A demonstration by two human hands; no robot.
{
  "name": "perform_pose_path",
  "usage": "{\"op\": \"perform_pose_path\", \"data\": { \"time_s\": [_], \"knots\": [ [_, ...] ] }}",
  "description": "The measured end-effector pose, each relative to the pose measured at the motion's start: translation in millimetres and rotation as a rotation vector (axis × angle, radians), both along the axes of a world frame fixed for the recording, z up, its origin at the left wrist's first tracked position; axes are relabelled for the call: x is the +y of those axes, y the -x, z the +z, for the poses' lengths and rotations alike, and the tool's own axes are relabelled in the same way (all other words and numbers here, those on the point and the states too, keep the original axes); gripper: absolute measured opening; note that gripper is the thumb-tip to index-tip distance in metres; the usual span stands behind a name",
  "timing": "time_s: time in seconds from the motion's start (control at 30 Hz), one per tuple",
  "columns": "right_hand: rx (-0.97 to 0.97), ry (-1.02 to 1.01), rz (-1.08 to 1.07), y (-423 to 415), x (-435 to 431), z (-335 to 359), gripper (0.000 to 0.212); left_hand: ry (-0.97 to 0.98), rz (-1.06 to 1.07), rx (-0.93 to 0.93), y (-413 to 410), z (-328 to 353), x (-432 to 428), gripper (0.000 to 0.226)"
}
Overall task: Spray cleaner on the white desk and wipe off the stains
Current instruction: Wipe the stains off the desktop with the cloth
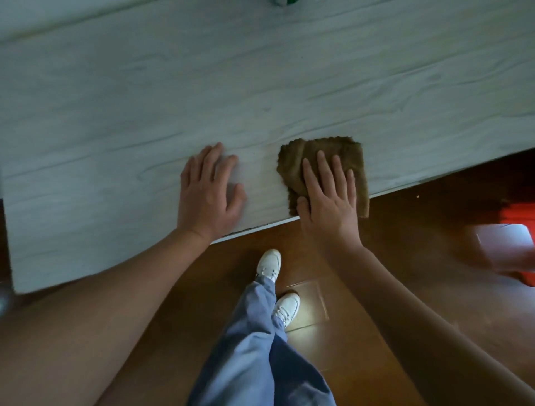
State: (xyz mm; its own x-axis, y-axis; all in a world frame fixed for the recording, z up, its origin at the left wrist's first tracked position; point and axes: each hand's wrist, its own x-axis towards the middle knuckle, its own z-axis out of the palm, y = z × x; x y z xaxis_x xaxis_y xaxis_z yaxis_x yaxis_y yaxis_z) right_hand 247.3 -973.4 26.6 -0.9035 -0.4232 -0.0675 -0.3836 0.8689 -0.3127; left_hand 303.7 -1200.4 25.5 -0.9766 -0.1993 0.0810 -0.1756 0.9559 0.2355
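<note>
The white desk [202, 87] with a faint wood grain fills the upper part of the view. A folded brown cloth [292, 162] lies at the desk's near edge, its right corner hanging just over the edge. My right hand [330, 197] presses flat on the cloth with straight, spread fingers. My left hand [208, 191] rests flat on the bare desk to the left of the cloth, a short gap between them. A small dark speck [254, 154] shows on the desk between the hands.
A green and white object [282, 2] peeks in at the desk's far edge, top centre. Below the desk is a brown wooden floor [405, 246] with my white shoes [269, 265]. A red and white item [509, 246] sits on the floor at right.
</note>
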Motion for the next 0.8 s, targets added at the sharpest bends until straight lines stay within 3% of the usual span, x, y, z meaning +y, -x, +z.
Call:
{"op": "perform_pose_path", "data": {
  "time_s": [0.1,0.3,0.6,0.8],
  "knots": [
    [-0.004,-0.014,0.156,-6.8,-28.2,-0.1,0.064,0.003,-0.001,-0.01,-0.7,-2.1,0.3,0.051],
    [-0.032,-0.02,0.24,16.7,-31.8,-1.1,0.062,-0.01,-0.015,-0.104,0.2,3.6,-2.9,0.053],
    [-0.075,-0.109,0.033,110.2,28.1,-1.0,0.066,-0.049,-0.045,-0.144,84.7,34.1,19.2,0.057],
    [-0.08,-0.127,-0.092,169.8,88.9,-2.0,0.067,-0.034,-0.216,-0.157,153.9,30.6,76.0,0.055]
  ]
}}
